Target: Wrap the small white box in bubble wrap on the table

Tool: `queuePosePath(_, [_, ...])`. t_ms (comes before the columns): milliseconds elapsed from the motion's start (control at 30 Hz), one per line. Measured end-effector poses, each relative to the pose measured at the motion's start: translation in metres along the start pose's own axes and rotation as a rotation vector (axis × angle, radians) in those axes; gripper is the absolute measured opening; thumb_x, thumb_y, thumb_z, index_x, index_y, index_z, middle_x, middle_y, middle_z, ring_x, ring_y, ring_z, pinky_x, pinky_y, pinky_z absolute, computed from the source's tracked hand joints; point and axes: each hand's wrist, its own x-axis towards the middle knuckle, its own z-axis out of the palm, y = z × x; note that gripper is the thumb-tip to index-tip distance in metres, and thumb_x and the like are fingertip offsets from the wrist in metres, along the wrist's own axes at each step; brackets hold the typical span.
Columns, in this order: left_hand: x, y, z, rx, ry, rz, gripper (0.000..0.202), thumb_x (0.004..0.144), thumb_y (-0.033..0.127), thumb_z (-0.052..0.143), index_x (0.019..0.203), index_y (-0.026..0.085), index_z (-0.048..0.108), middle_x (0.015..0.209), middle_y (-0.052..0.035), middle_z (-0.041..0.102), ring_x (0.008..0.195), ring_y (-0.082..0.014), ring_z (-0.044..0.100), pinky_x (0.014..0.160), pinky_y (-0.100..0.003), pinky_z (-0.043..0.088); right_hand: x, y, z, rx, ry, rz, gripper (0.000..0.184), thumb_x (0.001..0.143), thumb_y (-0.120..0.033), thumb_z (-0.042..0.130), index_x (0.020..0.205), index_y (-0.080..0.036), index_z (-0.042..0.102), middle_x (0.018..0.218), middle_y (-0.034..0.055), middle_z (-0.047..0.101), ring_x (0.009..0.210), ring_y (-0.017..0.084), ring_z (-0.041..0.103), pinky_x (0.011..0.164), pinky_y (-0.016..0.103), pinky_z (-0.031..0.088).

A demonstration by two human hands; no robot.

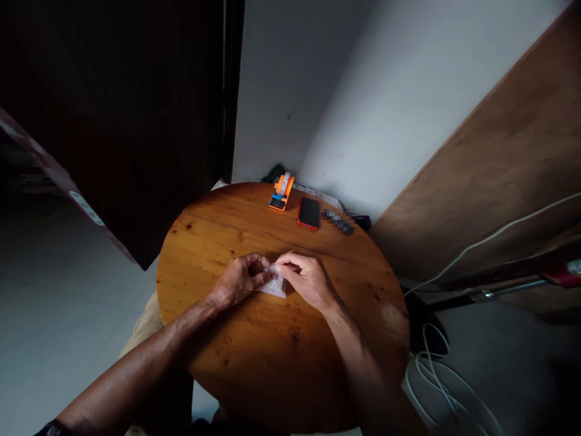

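A small, whitish, see-through wrapped packet, which looks like bubble wrap, rests on the round wooden table. On its left side, my left hand pinches it between thumb and fingers. My right hand has its thumb and fingertips pressed together at the packet's upper edge, close to the left fingertips. Both hands partly cover the packet, and what is inside it cannot be made out.
Along the table's far edge are an orange tape dispenser with a blue part, a phone in a red case and a dark, pixelated long object. White cable lies coiled on the floor at right. A wall stands behind.
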Motion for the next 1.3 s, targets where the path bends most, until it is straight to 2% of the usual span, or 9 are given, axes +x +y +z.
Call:
queuePosePath(200, [-0.002,0.003,-0.003,-0.038,-0.029,0.042,0.026,0.082,0.040,0.068,0.088,0.015,0.066,0.076,-0.0014,0.063,0.067,-0.0110,0.052,0.063,-0.024,0.041,-0.003,-0.010,-0.007,-0.103,-0.111,-0.112,0.017,0.087,-0.017,0.055,0.077,-0.022,0.068,0.080,-0.0006,0.070,0.071,0.014,0.063,0.068,0.026,0.048])
queuePosePath(400, [0.000,-0.001,-0.006,-0.119,-0.059,0.059,0.030,0.079,0.041,0.071,0.091,0.014,0.066,0.082,-0.0025,0.065,0.071,-0.0117,0.055,0.067,-0.024,0.043,-0.002,-0.011,-0.004,-0.290,-0.080,-0.276,0.018,0.087,-0.012,0.059,0.076,-0.022,0.068,0.083,0.0018,0.073,0.080,0.017,0.064,0.078,0.031,0.046])
queuePosePath(633, [0.001,-0.003,-0.008,-0.129,-0.068,0.026,0.027,0.080,0.037,0.069,0.094,0.015,0.066,0.082,-0.0010,0.064,0.069,-0.0103,0.052,0.064,-0.023,0.041,-0.004,-0.016,-0.002,-0.390,-0.076,-0.264,0.020,0.086,-0.007,0.057,0.074,-0.022,0.065,0.079,-0.0011,0.072,0.077,0.016,0.064,0.080,0.032,0.040])
queuePosePath(833, [0.001,-0.002,-0.007,-0.155,-0.073,0.003,0.026,0.078,0.036,0.069,0.093,0.014,0.065,0.081,-0.0006,0.063,0.068,-0.0099,0.052,0.063,-0.023,0.041,-0.006,-0.019,-0.001,-0.464,-0.079,-0.263,0.022,0.085,-0.004,0.057,0.073,-0.022,0.061,0.072,-0.0060,0.070,0.069,0.012,0.061,0.098,0.036,0.034])
queuePosePath(1300, [0.002,-0.002,-0.007,-0.174,-0.083,0.011,0.033,0.076,0.043,0.072,0.092,0.014,0.064,0.078,0.0002,0.062,0.066,-0.0096,0.051,0.061,-0.023,0.039,-0.010,-0.027,0.001,-0.513,-0.088,-0.258,0.022,0.087,-0.006,0.056,0.072,-0.021,0.061,0.074,-0.0045,0.070,0.074,0.013,0.064,0.104,0.039,0.030])
